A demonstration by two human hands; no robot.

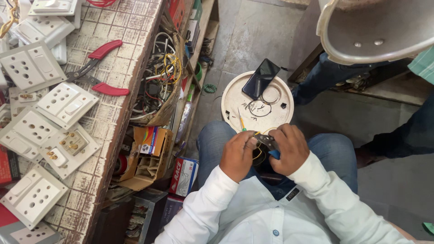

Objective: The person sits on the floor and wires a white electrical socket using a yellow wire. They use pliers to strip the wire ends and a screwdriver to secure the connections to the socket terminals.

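Clad in a white long-sleeved button-up shirt (253, 212), with 1 small pale blue button (275, 232) on the front placket and plain cuffs at both wrists. Blue denim jeans (212, 140) over both knees. Small dark rectangular tag (292, 194) beside the shirt's edge. 2 bare hands.

On the left of the frame, my worn white surface (118, 68) carries white switch-and-socket plates (67, 105) and red-handled pliers (100, 68). Centre frame, a round white stool (235, 99) on the grey floor (253, 40) holds a dark phone (261, 77) and wire scraps (257, 108).
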